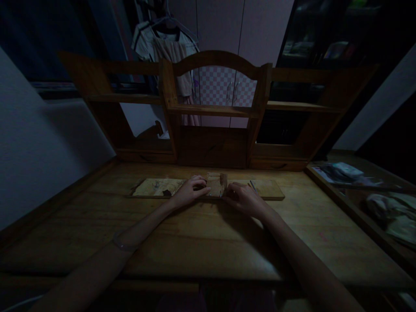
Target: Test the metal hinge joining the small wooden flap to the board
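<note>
A long flat wooden board (271, 190) lies across the desk, with both hands over its middle. Between them is a small squarish brown piece (216, 184) with a darker upper right corner; its material is hard to tell in the dim light. My left hand (190, 190) has its thumb and curved fingers at the piece's left edge. At its lower right edge, my right hand (243, 197) is closed, fingertips partly hidden. Left on the board is a pale, uneven patch with a small dark flake (167, 193). A thin dark stick (252, 186) lies beside my right hand.
A wooden desk (195, 242) carries a shelf unit (214, 110) along its far edge. White wall (55, 147) borders the left. On the right stands a lower surface with plastic-wrapped items (347, 171) and crumpled cloth (394, 214). Clothes (175, 56) hang behind the shelves.
</note>
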Action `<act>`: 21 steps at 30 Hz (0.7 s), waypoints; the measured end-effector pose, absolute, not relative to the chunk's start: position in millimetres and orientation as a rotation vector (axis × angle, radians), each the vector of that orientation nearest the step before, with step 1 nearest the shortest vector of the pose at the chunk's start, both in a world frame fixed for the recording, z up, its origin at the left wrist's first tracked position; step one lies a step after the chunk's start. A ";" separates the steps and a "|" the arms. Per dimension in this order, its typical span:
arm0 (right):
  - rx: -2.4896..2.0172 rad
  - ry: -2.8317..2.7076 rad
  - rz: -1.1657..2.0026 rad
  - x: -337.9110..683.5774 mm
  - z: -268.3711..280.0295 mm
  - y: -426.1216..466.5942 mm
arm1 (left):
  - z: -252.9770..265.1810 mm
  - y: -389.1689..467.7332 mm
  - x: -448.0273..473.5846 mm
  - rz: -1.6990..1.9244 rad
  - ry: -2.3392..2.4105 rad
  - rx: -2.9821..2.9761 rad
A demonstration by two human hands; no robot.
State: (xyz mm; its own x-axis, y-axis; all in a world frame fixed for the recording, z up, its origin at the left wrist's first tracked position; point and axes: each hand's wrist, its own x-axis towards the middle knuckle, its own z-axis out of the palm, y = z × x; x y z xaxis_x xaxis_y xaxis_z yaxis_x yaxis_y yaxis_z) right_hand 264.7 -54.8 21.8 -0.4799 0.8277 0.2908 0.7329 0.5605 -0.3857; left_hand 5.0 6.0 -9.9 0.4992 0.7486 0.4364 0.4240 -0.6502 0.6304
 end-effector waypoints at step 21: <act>-1.287 -2.336 0.279 265.7 18.5 -52.3 | -4.6 2.4 3.9 0.976 0.951 2.314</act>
